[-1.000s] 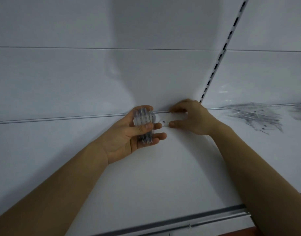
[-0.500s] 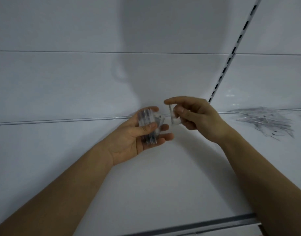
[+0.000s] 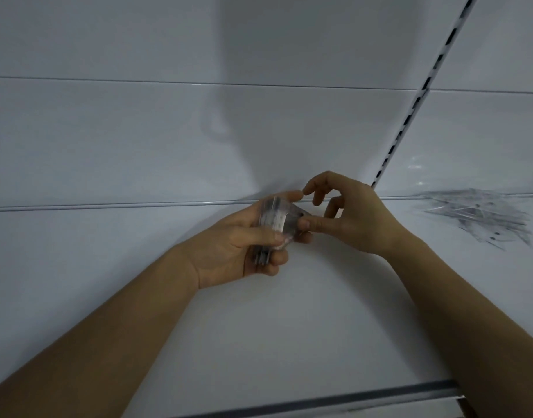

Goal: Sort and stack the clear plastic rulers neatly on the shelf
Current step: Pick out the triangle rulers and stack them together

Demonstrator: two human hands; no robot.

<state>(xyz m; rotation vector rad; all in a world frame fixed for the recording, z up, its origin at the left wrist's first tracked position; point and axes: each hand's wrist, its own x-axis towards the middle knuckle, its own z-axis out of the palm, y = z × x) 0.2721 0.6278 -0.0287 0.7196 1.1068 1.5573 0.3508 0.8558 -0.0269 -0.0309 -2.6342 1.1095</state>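
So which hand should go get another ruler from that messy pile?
Probably the right hand: the loose pile of rulers lies on its side of the shelf, and it only pinches one ruler. The left hand grips the stack.

The right hand point(image 3: 354, 220), which a second ago was picking a single clear ruler point(image 3: 293, 220) off the shelf point(image 3: 319, 321) and half a second ago was lifting it clear, is now bringing it against the stack of rulers point(image 3: 269, 226) in the left hand point(image 3: 244, 245), thumb pressing it on while the other fingers are spreading above.
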